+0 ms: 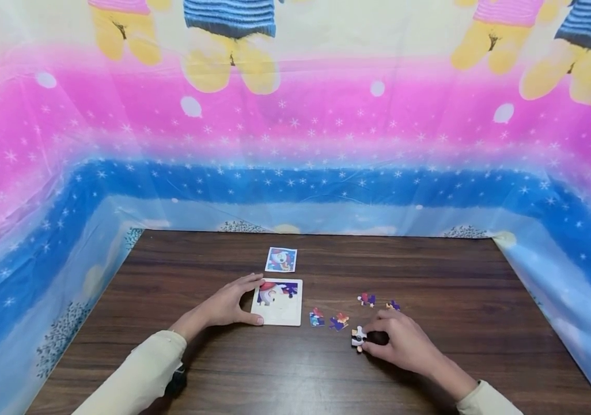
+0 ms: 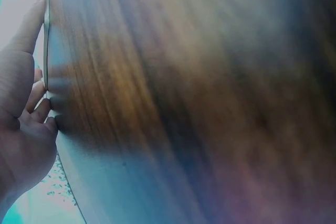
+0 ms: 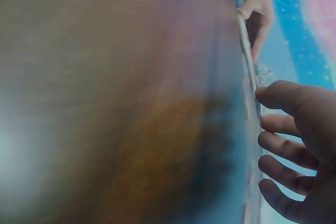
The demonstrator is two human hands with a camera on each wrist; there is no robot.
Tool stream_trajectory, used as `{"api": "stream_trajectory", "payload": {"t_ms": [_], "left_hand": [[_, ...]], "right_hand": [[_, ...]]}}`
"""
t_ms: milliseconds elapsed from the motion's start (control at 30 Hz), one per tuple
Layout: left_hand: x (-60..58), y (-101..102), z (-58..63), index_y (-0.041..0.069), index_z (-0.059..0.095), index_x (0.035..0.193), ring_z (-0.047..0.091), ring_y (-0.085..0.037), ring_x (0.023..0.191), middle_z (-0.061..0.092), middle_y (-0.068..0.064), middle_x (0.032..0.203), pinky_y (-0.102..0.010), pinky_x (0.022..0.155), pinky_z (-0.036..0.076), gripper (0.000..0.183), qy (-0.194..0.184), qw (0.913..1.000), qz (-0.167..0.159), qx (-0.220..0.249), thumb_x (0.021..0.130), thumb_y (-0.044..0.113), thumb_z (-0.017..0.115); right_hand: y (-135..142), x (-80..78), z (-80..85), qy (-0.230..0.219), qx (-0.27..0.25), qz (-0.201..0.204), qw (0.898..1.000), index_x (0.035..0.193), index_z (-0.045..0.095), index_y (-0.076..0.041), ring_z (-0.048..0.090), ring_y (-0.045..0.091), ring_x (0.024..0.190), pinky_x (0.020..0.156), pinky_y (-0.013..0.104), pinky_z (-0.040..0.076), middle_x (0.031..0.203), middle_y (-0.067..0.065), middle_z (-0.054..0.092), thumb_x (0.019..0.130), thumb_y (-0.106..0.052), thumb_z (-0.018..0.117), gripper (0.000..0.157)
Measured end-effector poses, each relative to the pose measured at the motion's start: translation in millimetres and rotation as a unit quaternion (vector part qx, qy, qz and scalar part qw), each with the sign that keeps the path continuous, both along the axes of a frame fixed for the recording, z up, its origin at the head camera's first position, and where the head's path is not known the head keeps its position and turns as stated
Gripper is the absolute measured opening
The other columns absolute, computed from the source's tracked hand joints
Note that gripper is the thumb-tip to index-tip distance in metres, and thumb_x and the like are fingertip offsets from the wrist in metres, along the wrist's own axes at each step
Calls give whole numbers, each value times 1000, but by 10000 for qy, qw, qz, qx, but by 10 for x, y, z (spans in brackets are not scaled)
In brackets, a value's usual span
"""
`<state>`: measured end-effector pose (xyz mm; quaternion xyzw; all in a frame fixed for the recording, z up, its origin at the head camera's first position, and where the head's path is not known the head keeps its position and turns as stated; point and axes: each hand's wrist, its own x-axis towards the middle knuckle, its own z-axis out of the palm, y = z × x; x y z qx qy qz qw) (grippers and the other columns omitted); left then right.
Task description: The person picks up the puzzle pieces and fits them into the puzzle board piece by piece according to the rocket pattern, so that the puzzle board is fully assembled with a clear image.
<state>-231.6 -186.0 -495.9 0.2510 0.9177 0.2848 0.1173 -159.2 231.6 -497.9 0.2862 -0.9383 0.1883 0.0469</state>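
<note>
The right hand (image 1: 399,341) pinches a white jigsaw piece (image 1: 357,339), nearer to the right edge of the table (image 1: 461,276) than the puzzle tray (image 1: 283,314), which the left hand (image 1: 230,302) holds by its left side. A picture card (image 1: 281,260) lies toward the far edge.

The head view is facing forward and down. Wrist views are skimming the counter (image 1: 233,374) closely, sharing the left grip (image 1: 229,302).
</note>
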Motion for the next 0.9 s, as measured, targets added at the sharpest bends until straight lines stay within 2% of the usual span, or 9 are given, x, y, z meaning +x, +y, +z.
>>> {"api": "stream_trajectory", "payload": {"t_ms": [100, 200, 333, 433, 567, 900], "left_hand": [[4, -4, -1, 7, 42, 157, 28, -40, 151, 32, -14, 165, -63, 117, 29, 97, 11, 10000, 8, -3, 82, 51, 84], [5, -4, -1, 7, 42, 157, 29, -40, 151, 32, -14, 165, -63, 117, 29, 97, 16, 10000, 4, 2, 81, 50, 85], [0, 1, -4, 7, 41, 157, 29, -40, 151, 32, -13, 165, -62, 117, 29, 97, 23, 10000, -20, -19, 82, 51, 84], [-2, 4, -4, 7, 40, 157, 28, -39, 152, 31, -13, 166, -62, 117, 29, 97, -1, 10000, -27, -7, 82, 51, 84], [0, 5, -5, 8, 40, 157, 28, -39, 152, 32, -12, 166, -62, 117, 29, 97, -28, 10000, -25, 8, 82, 50, 84], [-11, 3, 2, 6, 42, 156, 27, -38, 152, 32, -13, 165, -61, 118, 28, 96, 12, 10000, -67, 34, 82, 51, 84]], "right_hand": [[-92, -93, 61, 111, -21, 25, 9999, 99, 82, -23, 66, 17, 90, 77, 39, 57, 96, -6, 72, 86, -40, 83, 22], [-234, -198, 129, 301, -8, 45, 9995, 102, 82, -22, 68, 20, 101, 84, 45, 58, 106, -1, 74, 87, -41, 82, 25], [-449, -327, 197, 420, -59, 126, 9990, 103, 82, -22, 62, 10, 90, 71, 31, 55, 101, -6, 71, 86, -41, 83, 26], [-618, -418, 215, 499, -160, 321, 9981, 103, 82, -23, 59, 5, 87, 70, 27, 52, 97, -10, 72, 86, -42, 82, 25], [-815, -522, 197, 589, -257, 590, 9962, 104, 82, -23, 58, 4, 85, 70, 24, 50, 95, -13, 73, 87, -42, 82, 26], [-1189, -703, 113, 487, -180, 817, 9953, 105, 82, -20, 60, 9, 82, 68, 25, 50, 93, -8, 73, 88, -43, 80, 29]]}}
